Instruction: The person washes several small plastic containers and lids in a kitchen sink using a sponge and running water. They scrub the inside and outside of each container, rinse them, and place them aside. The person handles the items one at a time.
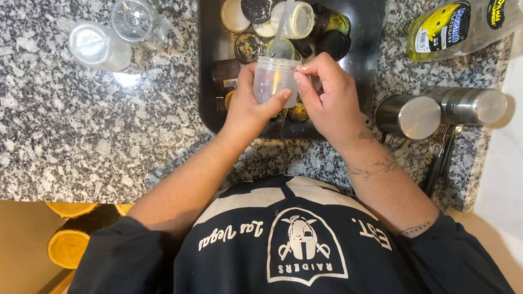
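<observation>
Left hand (247, 107) grips a small translucent frosted plastic jar (273, 79), cylindrical and smooth-walled, with thumb and fingers wrapped round its side. Right hand (331, 93) has its fingertips pinched at the jar's rim. The jar is held above the near part of a black rectangular sink (368, 2) with rounded corners.

A thin stream of water (293, 0) falls toward the jar. In the sink lie round jar lids (256, 3) and small dark glass jars, jumbled and touching.

Counter: speckled grey-white granite countertop (35, 124), polished. On its left, 2 clear glass jars (111, 35), side by side. On its right, a clear plastic bottle of yellow dish soap (473, 18) lies tilted, near 2 brushed-steel cylindrical cups (440, 110). Beige floor below the counter edge.
</observation>
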